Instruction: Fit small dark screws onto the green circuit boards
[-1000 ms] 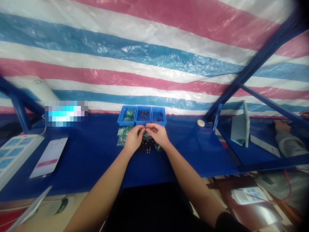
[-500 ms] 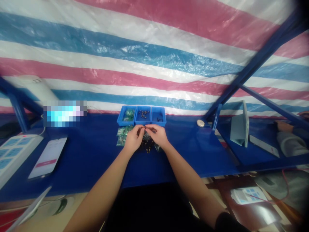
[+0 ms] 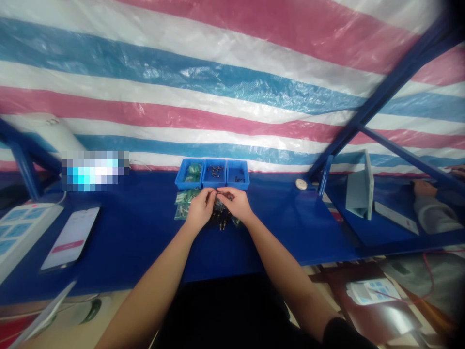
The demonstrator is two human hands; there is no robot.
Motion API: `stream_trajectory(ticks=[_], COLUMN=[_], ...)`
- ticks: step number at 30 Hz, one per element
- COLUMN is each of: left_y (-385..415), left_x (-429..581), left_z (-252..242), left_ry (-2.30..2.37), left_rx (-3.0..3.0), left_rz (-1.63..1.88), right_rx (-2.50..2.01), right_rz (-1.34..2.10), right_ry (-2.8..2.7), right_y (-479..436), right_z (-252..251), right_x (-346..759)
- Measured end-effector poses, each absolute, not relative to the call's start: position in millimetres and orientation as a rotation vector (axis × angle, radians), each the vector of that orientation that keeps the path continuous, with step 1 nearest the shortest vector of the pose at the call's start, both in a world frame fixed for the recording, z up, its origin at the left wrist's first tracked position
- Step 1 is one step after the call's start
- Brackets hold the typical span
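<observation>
My left hand (image 3: 200, 207) and my right hand (image 3: 235, 202) meet at the fingertips in a pinch, just in front of three small blue bins. Whatever they pinch is too small and too covered by fingers to name. Below them lies a pile of small dark parts with brass-coloured ends (image 3: 221, 218). Green-tinted plastic bags (image 3: 182, 203) lie beside my left hand. The left bin (image 3: 185, 186) holds a greenish bag, the middle bin (image 3: 214, 184) several small dark metal pieces, and the right bin (image 3: 240, 186) a few small black pieces.
A phone (image 3: 70, 237) and a white power strip (image 3: 25, 230) lie on the left of the blue table (image 3: 141, 232). A round pale object (image 3: 301, 184) sits at the right, near a blue metal frame (image 3: 325, 177). Past it are a tablet on a stand (image 3: 359, 186) and another person's arm (image 3: 434, 208).
My fingertips remain together over the pile, with only slight finger shifts. The camera view has moved very slightly. At far right, part of another person's hand shows more clearly.
</observation>
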State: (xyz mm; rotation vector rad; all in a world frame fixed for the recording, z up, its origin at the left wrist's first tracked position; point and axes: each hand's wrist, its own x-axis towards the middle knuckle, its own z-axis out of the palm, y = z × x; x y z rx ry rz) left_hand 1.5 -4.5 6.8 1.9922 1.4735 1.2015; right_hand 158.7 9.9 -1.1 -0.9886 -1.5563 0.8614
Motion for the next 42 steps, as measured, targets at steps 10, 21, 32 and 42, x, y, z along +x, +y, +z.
stream_trajectory(ticks=[10,21,32,42], left_y=[-4.2,-6.1,-5.5,-5.4], left_x=[1.8,2.4,1.5,2.1], left_z=[7.3,7.2,6.4,3.2], left_ry=[1.49,1.417,1.451,1.412], left_rx=[1.973,1.922,1.95,1.928], left_rz=[1.211,1.248,1.215,1.282], right_rx=[-0.986,-1.006,-0.991,-1.024], right_rz=[0.815,0.842,0.888,0.985], right_ry=[-1.597,-1.549,-1.528,-1.416], right_y=[8.3,9.9,8.9,9.9], right_z=[-0.3,-1.0,-1.3,2.7], right_x=[158.7,159.2,158.2,157.6])
